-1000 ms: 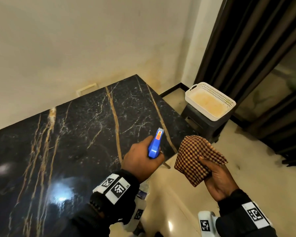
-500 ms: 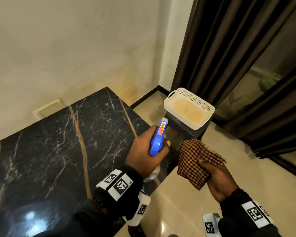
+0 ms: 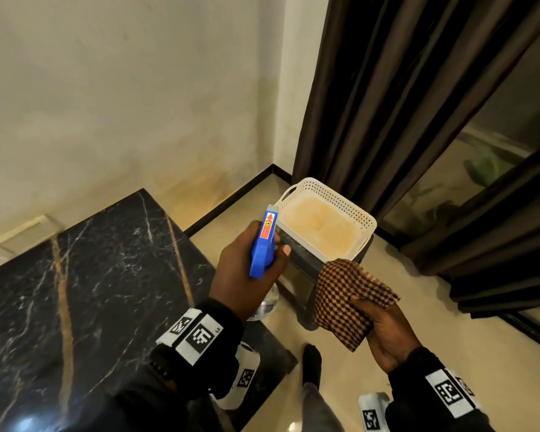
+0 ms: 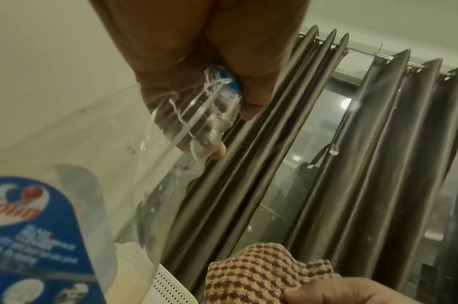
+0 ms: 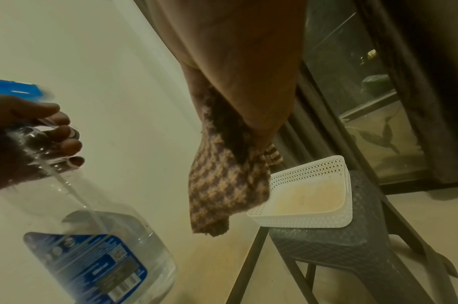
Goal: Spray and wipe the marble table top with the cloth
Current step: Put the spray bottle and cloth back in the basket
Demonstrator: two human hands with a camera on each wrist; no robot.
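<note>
Spray bottle (image 3: 264, 244) is gripped in left hand (image 3: 247, 272), frame centre, its nozzle aimed toward white basket (image 3: 326, 227). Checked cloth (image 3: 349, 300) is pinched in right hand (image 3: 384, 335), lower right. Marble table top (image 3: 91, 291) lies lower left. Judged: both tools are held away from the marble; the nozzle must be turned onto it if spraying is next.

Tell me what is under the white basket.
The white basket sits on a dark woven-look stool, whose legs stand on the beige floor. The stool top under the basket is covered.
</note>
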